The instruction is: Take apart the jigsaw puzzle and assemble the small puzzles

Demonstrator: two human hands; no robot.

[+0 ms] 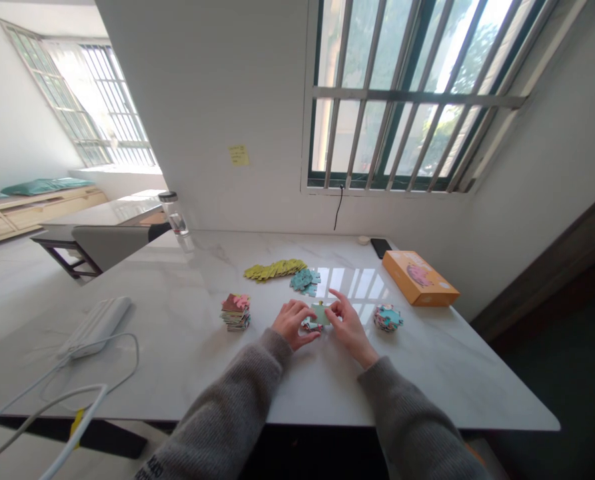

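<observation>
A pale green jigsaw piece (pixel 320 314) sits between my left hand (pixel 292 323) and my right hand (pixel 350 327), held by the fingertips of both. Just below it, a small cluster of multicoloured pieces (pixel 312 326) lies by my left fingers. To the left stands a stack of jigsaw pieces (pixel 236 312), and to the right a colourful pile (pixel 388 318). Farther ahead are a teal heap (pixel 304 281) and a yellow-green row (pixel 274 269).
The white marble table (pixel 177 300) also bears an orange box (pixel 420 278), a black phone (pixel 380 247), a glass bottle (pixel 174 215) at the far corner, and a white power strip (pixel 94 327) with white cables at the left. A barred window (pixel 407 93) fills the wall behind.
</observation>
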